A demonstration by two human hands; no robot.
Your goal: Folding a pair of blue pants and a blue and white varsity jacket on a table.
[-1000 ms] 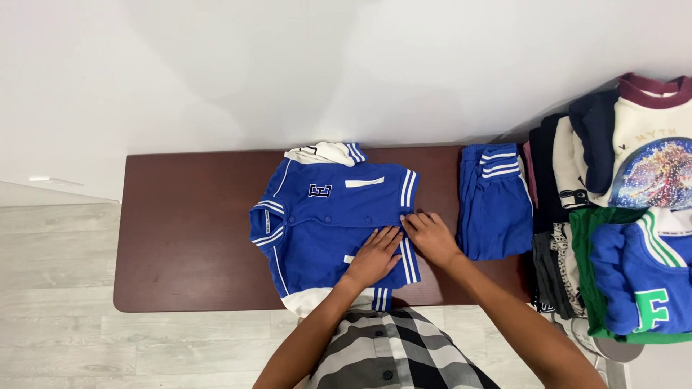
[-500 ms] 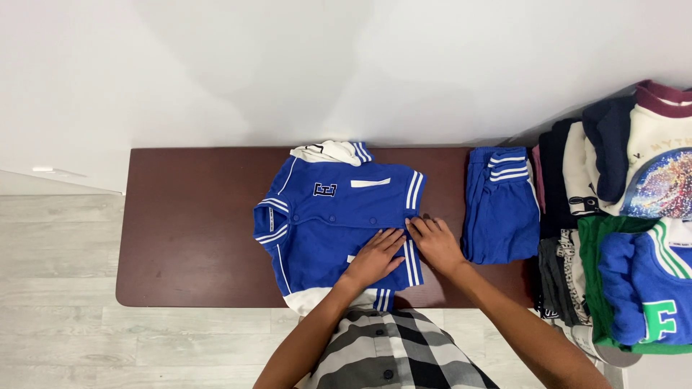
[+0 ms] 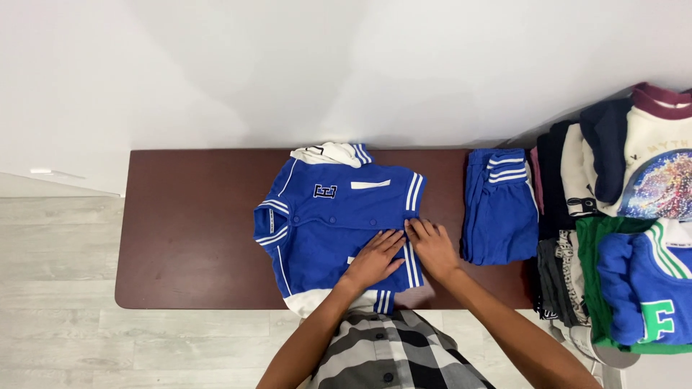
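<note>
A small blue jacket [image 3: 324,216] with white stripes, a letter patch and a white hem lies flat on a dark brown bench [image 3: 187,230], its white hood at the far edge. My left hand [image 3: 375,259] rests flat on the jacket's lower right part, fingers spread. My right hand [image 3: 432,246] lies beside it, its fingers pressing on the jacket's striped right edge. Neither hand grips anything.
Folded blue trousers with white stripes [image 3: 499,205] lie on the bench right of the jacket. A pile of several garments [image 3: 620,216], including a green and blue top and a cream sweatshirt, fills the right side. Pale wood floor lies at the left.
My right hand slid slightly nearer along the jacket's right edge. The view shifted a little; the left hand stayed put.
</note>
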